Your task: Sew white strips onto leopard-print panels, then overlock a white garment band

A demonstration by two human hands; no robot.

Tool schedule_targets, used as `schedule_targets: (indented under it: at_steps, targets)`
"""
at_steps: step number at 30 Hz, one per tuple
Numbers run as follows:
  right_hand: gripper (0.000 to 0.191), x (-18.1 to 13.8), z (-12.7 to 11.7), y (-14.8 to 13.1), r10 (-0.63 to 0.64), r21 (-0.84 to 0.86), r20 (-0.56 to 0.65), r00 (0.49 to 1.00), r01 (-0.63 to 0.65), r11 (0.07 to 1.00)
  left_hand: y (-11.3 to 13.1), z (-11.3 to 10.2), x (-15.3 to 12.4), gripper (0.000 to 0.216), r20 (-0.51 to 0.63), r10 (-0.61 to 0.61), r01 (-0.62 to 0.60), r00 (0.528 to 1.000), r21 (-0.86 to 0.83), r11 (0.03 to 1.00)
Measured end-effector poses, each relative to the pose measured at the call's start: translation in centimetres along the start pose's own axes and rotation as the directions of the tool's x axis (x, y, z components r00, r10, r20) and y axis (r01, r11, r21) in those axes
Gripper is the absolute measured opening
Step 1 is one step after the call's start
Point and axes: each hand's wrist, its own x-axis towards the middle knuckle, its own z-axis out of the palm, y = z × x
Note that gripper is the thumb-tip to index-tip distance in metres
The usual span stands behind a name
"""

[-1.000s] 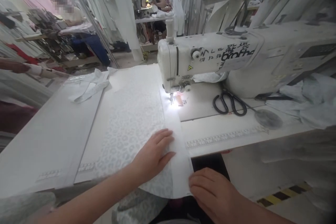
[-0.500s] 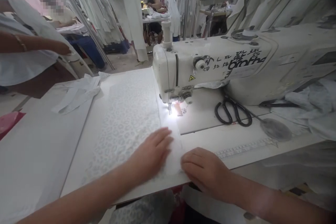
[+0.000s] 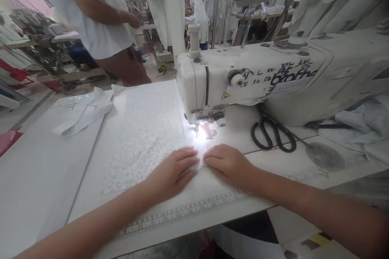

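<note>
A white fabric panel [image 3: 142, 133] with a pale spotted print lies on the sewing table, its right edge running under the lit needle area of the sewing machine [image 3: 243, 73]. My left hand [image 3: 174, 172] rests flat on the panel near its right edge, fingers stretched toward the needle. Just to the right, my right hand [image 3: 229, 166] has its fingers pressed together at the panel's near right corner. Its thumb is hidden underneath. Both hands are a short way in front of the presser foot [image 3: 197, 129].
Black-handled scissors [image 3: 272, 135] lie right of the needle, beside a grey oval piece [image 3: 325, 156]. A measuring scale [image 3: 185, 212] runs along the table's front edge. Fabric scraps [image 3: 88, 113] lie at left, crumpled fabric [image 3: 364, 125] at right. A person [image 3: 100, 20] stands beyond the table.
The fabric's near end has moved forward toward the needle, uncovering the scale. My right hand has moved forward with it. The person behind has moved rightward.
</note>
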Motion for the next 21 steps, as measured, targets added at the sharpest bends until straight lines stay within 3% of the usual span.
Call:
schedule_targets:
  at_steps: [13,21]
  targets:
    - [0.023,1.5,0.1,3.4,0.037,-0.225,0.064,0.997,-0.022,0.974,-4.3,-1.5,3.8,0.028,-0.045,0.069,-0.066,0.997,0.062,0.996]
    - [0.027,1.6,0.1,3.0,0.148,-0.221,0.089,0.985,-0.125,0.967,-4.4,-2.1,4.3,0.027,-0.031,0.04,-0.037,0.999,0.093,0.995]
